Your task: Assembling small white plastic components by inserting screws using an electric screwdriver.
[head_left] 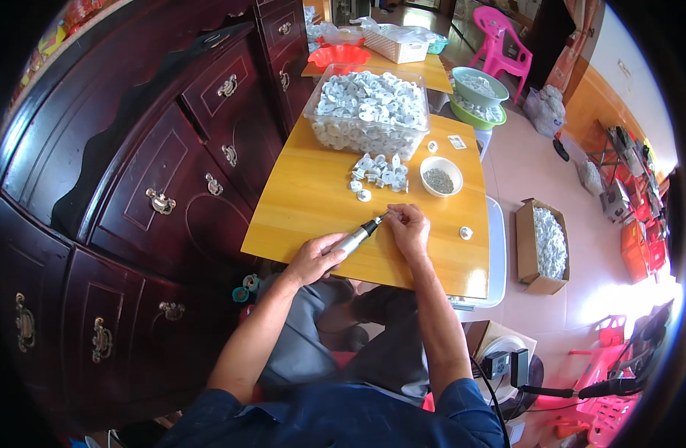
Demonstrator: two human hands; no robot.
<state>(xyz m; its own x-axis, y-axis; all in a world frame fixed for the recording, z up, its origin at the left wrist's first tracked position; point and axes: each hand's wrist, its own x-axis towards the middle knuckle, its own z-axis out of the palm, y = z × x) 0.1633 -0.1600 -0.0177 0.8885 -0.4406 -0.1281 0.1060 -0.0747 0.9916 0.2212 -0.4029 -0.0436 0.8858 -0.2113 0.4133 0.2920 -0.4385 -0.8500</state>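
Observation:
My left hand (313, 260) is wrapped around a silver and black electric screwdriver (352, 241), which tilts up and to the right over the yellow table. At its tip, my right hand (411, 230) pinches with thumb and fingers; what lies between them is mostly hidden and too small to make out. Just beyond the hands lies a loose pile of white plastic parts (380, 172). To the right of that pile stands a white bowl (437, 162) with many small grey metal pieces (438, 181). One single white part (466, 233) sits right of my right hand.
A clear tub (311, 118) heaped with white parts fills the table's far side. Dark wooden cabinets (164, 172) border the left. On the right floor is a cardboard box (525, 239) of white parts. Behind are stacked basins (500, 88) and a pink chair (500, 37).

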